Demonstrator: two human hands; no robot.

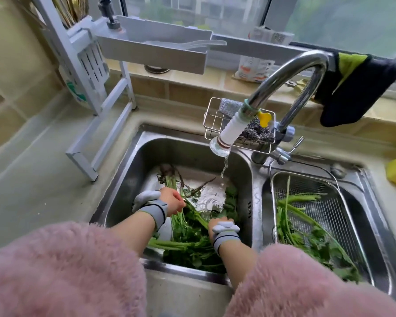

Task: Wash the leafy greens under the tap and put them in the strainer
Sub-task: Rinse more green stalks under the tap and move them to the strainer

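Leftmost, rack: a white dish rack [101, 92] stood on the desk [32, 161] beside the sink.
Left basin: the sink's left basin [124, 179] held a heap of leafy greens [188, 239], some with roots on.
Left hand: the left hand [173, 200], wristband on, gripped a bunch of stems from that heap.
Right hand: the right hand [217, 225] was down among the leaves near the middle; whether it grasped anything I cannot tell.
Tap: the tap [284, 88] ran water into the left basin, just beyond both hands.
Strainer: a wire strainer [343, 211] sat in the right basin with washed greens [306, 234] lying in it.
Cloth: a dark cloth [357, 88] hung by the window.
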